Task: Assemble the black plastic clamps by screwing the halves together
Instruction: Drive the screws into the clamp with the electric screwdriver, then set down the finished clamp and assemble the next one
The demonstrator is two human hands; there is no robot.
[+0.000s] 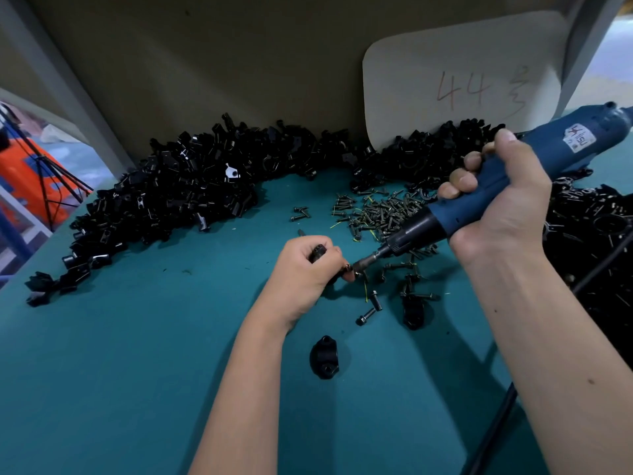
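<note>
The left hand (306, 265) is curled tight around a black clamp (317, 252), most of it hidden in the fist, pressing it down on the teal surface (137, 354) so it seemingly cannot spin while a screw goes in. The right hand (496, 204) grips the blue electric screwdriver (507, 186) around its body, tilted low so the bit (368, 260) meets the clamp right at the left fingertips (349, 274); whether a screw sits on the bit cannot be made out. Everything else is arranged around that clamp for short reaches. The heap of loose screws (376, 214) lies just behind it, under the tool's nose, with a few strays just to its right. The long bank of black clamp halves (171, 197) curves along the back, well behind and to the left of it. One clamp body (324, 356) lies nearer the person than the held clamp, another black piece (412, 311) to its near right, probably set aside as done or waiting. A card marked "44" (462, 87) leans on the wall far behind.
</note>
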